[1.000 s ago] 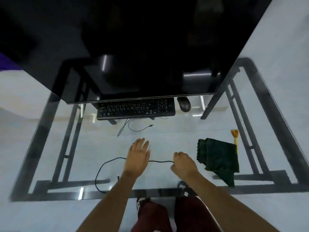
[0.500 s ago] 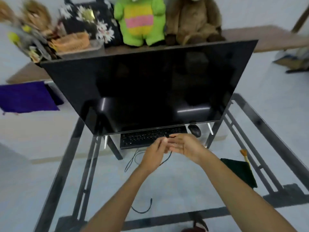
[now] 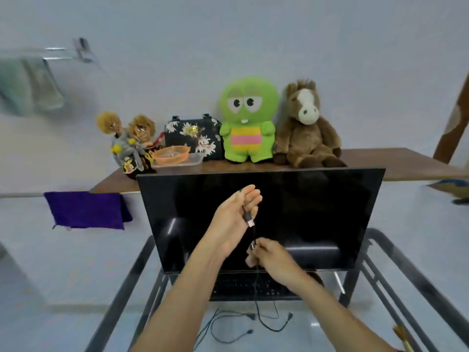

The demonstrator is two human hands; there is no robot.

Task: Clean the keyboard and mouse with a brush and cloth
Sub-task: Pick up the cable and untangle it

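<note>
Head view: my left hand grips a black cable by its plug, my right hand pinches it lower; forearms half-hide the keyboard, key legends unreadable

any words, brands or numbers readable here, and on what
None can be read.
keyboard: key legends too small and blurred.
monitor: black screen, no logo visible.
floral bag: pattern only, no text.
cable plug in the left hand: no marking legible.
</note>
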